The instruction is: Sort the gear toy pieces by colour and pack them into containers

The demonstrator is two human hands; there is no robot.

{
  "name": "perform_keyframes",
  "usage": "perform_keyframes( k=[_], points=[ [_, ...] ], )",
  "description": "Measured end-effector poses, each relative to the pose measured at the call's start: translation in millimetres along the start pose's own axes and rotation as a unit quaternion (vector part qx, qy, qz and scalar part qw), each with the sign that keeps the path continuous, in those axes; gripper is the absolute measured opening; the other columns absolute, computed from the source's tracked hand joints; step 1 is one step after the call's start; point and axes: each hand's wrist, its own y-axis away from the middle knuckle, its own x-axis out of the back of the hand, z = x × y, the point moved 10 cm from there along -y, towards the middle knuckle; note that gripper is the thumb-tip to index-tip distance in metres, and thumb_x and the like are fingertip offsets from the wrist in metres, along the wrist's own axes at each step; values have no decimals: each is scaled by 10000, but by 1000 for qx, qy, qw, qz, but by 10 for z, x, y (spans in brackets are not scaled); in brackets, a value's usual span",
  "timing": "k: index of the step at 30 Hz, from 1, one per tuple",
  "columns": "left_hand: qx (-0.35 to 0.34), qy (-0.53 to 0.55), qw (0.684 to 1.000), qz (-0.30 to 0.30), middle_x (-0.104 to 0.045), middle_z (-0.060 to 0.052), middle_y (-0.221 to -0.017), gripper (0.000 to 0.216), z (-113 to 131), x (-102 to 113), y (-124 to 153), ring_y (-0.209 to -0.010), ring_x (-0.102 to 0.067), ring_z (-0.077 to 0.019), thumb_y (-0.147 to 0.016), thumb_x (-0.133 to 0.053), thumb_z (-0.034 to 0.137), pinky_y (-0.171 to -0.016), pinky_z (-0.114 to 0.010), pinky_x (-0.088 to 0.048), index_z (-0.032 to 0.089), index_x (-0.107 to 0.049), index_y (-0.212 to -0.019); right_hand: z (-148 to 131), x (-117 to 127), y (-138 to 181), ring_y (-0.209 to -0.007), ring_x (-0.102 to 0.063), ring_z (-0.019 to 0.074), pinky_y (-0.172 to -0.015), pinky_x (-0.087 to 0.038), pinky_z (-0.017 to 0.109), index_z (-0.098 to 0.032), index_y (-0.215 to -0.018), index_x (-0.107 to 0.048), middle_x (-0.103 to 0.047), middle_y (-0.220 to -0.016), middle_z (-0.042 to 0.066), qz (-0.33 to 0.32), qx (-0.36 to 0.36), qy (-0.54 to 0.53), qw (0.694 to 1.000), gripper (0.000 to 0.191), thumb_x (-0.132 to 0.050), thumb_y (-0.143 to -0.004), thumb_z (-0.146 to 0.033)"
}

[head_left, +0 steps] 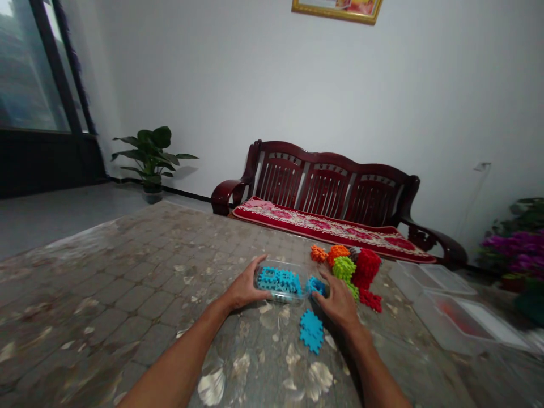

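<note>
My left hand (250,285) is closed round the left end of a clear plastic box (282,297), thumb at the near side and fingers at the far side. Blue interlocking pieces (278,280) fill much of this box. At its right end, my right hand (338,300) has thumb and fingers curled round a small clump of blue interlocking pieces (314,285). Whether that clump touches the box wall, I cannot tell. Nearer to me, a flat blue group of joined pieces (311,331) lies on the tablecloth.
Beyond my right hand stand red stacks (367,267), green pieces (343,268) and orange pieces (338,254). Translucent plastic boxes (450,317) sit at the right on the patterned tablecloth (140,300). A dark wooden bench (327,181) is behind the table.
</note>
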Motion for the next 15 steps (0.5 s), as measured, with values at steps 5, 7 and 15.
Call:
perform_keyframes(
  k=[5,7,15],
  points=[
    [-4,-7,1000,5,-556,-159,-1485,1108,19,16,8,-1289,-591,-340,-576,-891,327,-1150,-522,-444,202,-370,-1546,50,-17,31,-1125,-683,322,-1004,-502,450,-228,-1289,-710,-759,-1201,105,5,-8,32,999,538,-699,-773,-379],
    [-6,-10,1000,8,-548,-161,-1493,1105,32,28,14,-1307,-577,-350,-571,-895,328,-1154,-527,-437,204,-381,-1542,77,-31,34,-1093,-693,320,-985,-512,454,-237,-1273,-715,-770,-1167,95,9,-9,23,1000,522,-697,-773,-388],
    [-9,-16,1000,-1,-554,-148,-1482,1120,29,19,5,-1301,-580,-351,-577,-900,320,-1163,-536,-431,213,-380,-1563,189,53,-22,-1092,-705,319,-999,-526,495,-207,-1278,-681,-766,-1180,120,77,-52,-127,988,579,-697,-769,-483]
  ],
)
